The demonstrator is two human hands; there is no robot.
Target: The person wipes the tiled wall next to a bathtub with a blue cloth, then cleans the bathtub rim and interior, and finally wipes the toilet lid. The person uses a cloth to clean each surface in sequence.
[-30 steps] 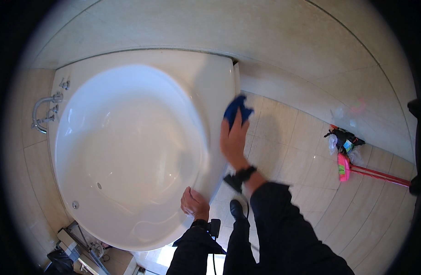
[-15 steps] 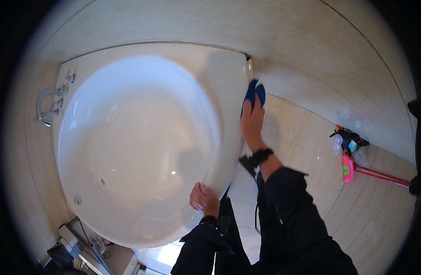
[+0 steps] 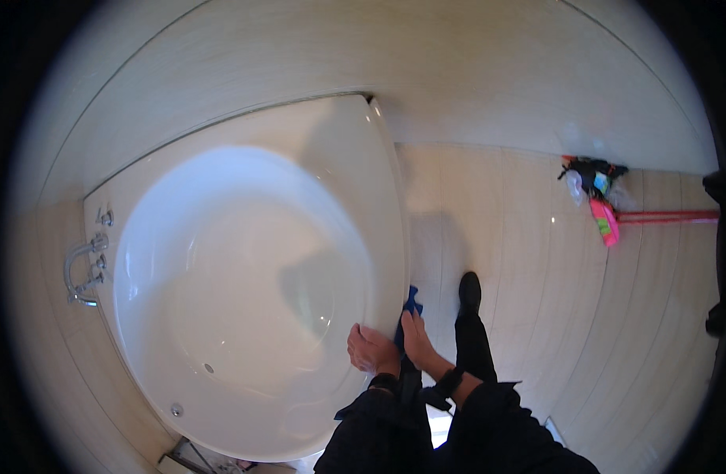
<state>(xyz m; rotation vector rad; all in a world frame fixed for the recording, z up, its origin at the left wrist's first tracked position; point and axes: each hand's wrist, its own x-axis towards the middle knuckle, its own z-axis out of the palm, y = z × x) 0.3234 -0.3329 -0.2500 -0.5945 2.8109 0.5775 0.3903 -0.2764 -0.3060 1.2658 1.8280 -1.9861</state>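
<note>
A large white round bathtub fills the left half of the head view. My left hand is on the tub's right-hand rim, its fingers curled over the inner edge. Just to its right, my right hand presses a blue cloth against the outer side of the tub. The cloth sticks out beyond my fingertips, and part of it is hidden behind the hand. Both wrists wear dark bands, and dark sleeves cover the forearms.
Chrome taps stand on the tub's left ledge. A pink broom head with red handles lies by the wall, beside a dark bundle with plastic bags. My dark shoe is on the tiled floor.
My right hand has come down along the tub's outer side with the blue cloth, close to my left hand. The left hand stays on the rim. The view has turned.
</note>
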